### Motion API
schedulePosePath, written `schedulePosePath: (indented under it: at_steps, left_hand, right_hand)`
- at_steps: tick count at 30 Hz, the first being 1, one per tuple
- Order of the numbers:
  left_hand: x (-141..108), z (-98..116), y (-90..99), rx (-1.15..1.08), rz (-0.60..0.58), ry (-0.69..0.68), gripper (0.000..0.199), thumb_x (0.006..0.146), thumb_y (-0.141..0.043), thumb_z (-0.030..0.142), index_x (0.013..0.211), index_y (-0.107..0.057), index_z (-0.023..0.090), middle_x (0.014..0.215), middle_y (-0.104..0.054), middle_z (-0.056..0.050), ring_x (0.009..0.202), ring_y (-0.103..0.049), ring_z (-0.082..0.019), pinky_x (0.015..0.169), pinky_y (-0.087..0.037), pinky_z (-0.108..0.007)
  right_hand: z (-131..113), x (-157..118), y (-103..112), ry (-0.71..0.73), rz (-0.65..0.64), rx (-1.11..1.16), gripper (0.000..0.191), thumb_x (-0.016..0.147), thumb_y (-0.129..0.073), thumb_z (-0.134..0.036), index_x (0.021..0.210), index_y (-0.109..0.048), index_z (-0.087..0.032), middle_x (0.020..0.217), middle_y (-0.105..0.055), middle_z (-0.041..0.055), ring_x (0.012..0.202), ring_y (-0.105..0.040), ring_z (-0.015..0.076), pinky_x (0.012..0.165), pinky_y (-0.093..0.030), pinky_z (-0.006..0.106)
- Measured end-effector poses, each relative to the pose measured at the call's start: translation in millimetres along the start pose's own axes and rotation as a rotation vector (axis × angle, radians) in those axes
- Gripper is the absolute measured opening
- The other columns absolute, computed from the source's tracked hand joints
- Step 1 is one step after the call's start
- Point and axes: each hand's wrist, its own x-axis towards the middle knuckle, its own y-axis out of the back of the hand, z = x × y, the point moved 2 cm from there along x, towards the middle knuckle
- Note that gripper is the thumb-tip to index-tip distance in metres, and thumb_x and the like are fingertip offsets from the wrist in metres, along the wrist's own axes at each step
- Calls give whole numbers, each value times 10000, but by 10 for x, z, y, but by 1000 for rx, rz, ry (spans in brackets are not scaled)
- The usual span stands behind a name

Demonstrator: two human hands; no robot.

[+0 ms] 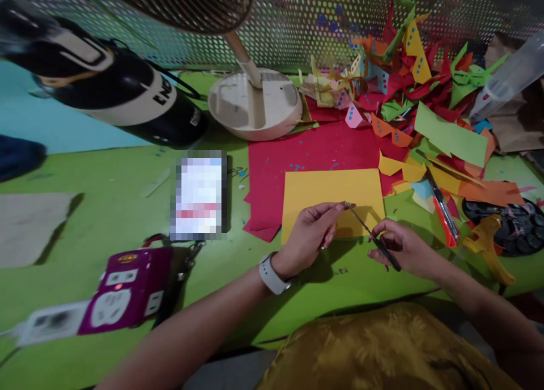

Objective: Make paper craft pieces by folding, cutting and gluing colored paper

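A person sits at a green tabletop, both bare forearms reaching forward from the near edge. The left hand, with a white smartwatch on its wrist, is palm-down with fingers curled, its thumb and forefinger pinching the far tip of a thin dark pencil-like stick. The right hand lies just to the right, fingers folded around the near end of the same stick, so it slants between the two hands. Directly beyond the hands lies a flat yellow-orange paper sheet, resting partly on a larger red paper sheet. At far right is a heap of coloured paper scraps, and near it an orange-handled craft knife. A cream round fan base stands at the far centre, a black and white bottle lies far left, and a purple power strip sits near left.
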Motion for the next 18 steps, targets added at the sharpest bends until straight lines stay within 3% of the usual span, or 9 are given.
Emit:
schedulePosePath:
  at_steps: [18]
  left_hand:
    - [12, -5, -2, -2, -16, 22, 396, 732, -745, 503, 863, -728, 130, 348, -404, 101, 326, -258, -40, 369, -170, -204]
  right_hand:
    - [-1, 19, 0, -23, 16, 25, 494, 659, -827, -497, 891, -484, -226, 580, -468, -96, 511, -442, 82, 488, -403, 234]
